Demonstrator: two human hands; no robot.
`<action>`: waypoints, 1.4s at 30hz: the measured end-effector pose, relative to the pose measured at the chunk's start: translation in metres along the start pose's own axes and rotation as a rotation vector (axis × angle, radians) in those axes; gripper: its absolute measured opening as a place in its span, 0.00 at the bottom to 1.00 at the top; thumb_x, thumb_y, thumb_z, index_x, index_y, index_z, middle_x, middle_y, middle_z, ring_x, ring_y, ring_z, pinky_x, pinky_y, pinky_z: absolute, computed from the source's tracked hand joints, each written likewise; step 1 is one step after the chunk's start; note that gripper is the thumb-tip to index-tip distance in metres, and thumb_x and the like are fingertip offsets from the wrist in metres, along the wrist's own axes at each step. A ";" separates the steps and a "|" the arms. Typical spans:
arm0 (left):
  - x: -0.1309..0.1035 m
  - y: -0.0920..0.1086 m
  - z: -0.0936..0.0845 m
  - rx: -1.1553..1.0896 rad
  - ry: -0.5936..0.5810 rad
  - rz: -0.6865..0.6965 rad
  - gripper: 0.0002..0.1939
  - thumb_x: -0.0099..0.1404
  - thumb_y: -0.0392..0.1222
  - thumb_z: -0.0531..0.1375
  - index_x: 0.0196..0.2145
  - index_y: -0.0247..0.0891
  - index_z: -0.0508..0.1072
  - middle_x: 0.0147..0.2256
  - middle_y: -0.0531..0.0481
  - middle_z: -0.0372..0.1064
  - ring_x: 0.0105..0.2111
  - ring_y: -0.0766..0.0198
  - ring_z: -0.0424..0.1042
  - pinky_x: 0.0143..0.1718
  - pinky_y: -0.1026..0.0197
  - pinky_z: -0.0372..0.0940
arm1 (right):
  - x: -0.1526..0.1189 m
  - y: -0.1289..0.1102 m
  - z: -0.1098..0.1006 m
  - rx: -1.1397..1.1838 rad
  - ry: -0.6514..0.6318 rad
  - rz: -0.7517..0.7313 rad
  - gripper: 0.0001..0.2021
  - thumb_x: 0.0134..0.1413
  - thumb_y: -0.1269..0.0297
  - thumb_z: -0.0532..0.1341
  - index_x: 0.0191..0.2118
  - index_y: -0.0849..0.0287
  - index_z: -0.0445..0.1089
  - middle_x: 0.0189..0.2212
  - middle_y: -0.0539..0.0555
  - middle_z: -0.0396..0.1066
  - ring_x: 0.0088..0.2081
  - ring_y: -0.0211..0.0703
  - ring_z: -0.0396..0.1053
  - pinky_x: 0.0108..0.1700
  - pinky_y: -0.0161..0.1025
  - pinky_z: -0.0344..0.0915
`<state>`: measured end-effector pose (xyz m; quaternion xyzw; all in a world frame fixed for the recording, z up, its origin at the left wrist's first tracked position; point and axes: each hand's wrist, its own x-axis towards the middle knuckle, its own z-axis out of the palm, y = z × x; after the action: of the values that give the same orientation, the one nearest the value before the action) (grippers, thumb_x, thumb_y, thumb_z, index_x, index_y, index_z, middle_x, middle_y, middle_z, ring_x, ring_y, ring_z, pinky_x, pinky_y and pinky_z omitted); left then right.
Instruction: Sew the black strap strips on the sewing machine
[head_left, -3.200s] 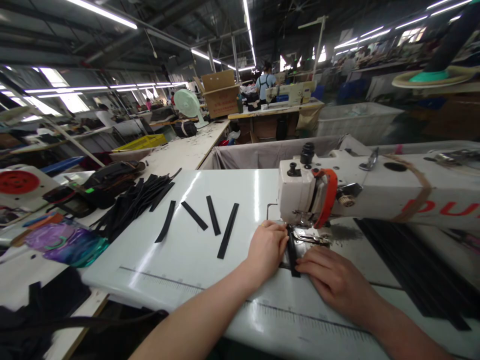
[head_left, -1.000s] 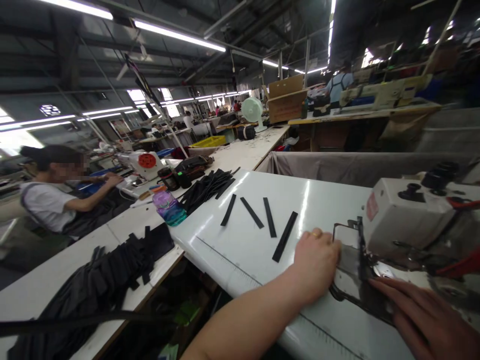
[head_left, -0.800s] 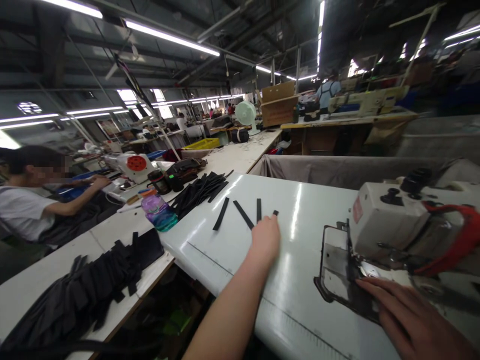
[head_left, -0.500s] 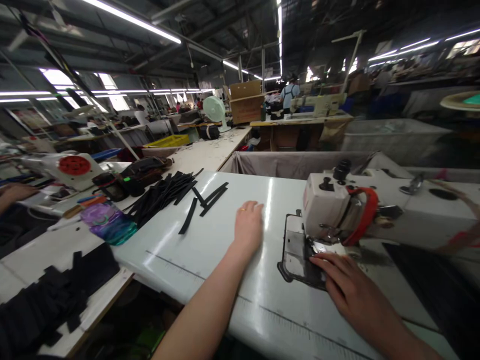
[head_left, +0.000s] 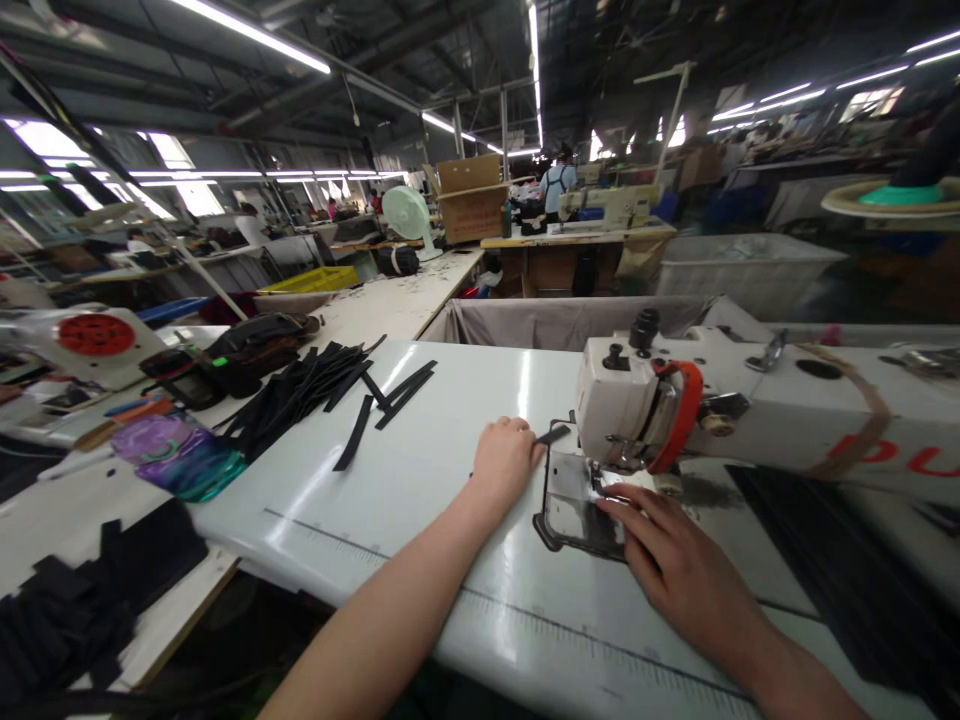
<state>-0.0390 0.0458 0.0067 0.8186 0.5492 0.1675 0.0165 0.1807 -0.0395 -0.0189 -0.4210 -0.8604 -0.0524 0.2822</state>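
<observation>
My left hand [head_left: 507,460] is closed on a short black strip [head_left: 553,434], which sticks out past its fingers toward the machine. At the needle area of the white sewing machine [head_left: 619,390], my right hand [head_left: 667,545] rests with its fingertips beside the presser foot, fingers close together; whatever lies under them is too small to make out. The metal plate [head_left: 574,500] shows just left of those fingertips. Several loose black strips [head_left: 352,432] lie on the pale table [head_left: 420,480], next to a pile of black strips [head_left: 300,395].
A purple and teal pouch [head_left: 176,455] lies at the table's left edge, with stacked black pieces [head_left: 90,600] below it. Long black fabric [head_left: 840,570] is at the right. Behind are a fan [head_left: 409,215], a cardboard box [head_left: 472,200] and a person [head_left: 556,185].
The view has shifted right. A black strip now shows at my left hand, whose fingers have curled in. My right hand stays by the needle area.
</observation>
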 end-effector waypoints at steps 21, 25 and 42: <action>-0.021 0.019 -0.006 -0.319 -0.199 0.562 0.11 0.62 0.45 0.65 0.29 0.34 0.72 0.38 0.45 0.74 0.48 0.56 0.71 0.55 0.58 0.63 | -0.001 -0.009 -0.001 0.088 0.056 -0.089 0.13 0.68 0.66 0.49 0.45 0.57 0.72 0.42 0.56 0.74 0.43 0.42 0.74 0.44 0.39 0.74; -0.024 0.024 -0.001 -0.292 -0.199 0.517 0.08 0.62 0.42 0.65 0.32 0.35 0.73 0.42 0.45 0.74 0.51 0.55 0.70 0.56 0.56 0.63 | -0.001 -0.008 0.000 0.083 0.057 -0.085 0.12 0.67 0.67 0.50 0.46 0.57 0.71 0.42 0.56 0.74 0.44 0.43 0.74 0.46 0.39 0.74; -0.030 0.031 0.005 -0.239 -0.169 0.424 0.07 0.63 0.40 0.64 0.36 0.34 0.71 0.46 0.45 0.72 0.52 0.55 0.68 0.57 0.56 0.63 | -0.002 -0.007 0.002 0.109 0.055 -0.064 0.11 0.65 0.69 0.52 0.47 0.58 0.70 0.43 0.57 0.74 0.45 0.44 0.73 0.47 0.41 0.73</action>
<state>-0.0200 0.0066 0.0012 0.9187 0.3385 0.1619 0.1235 0.1757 -0.0450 -0.0210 -0.3758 -0.8669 -0.0263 0.3266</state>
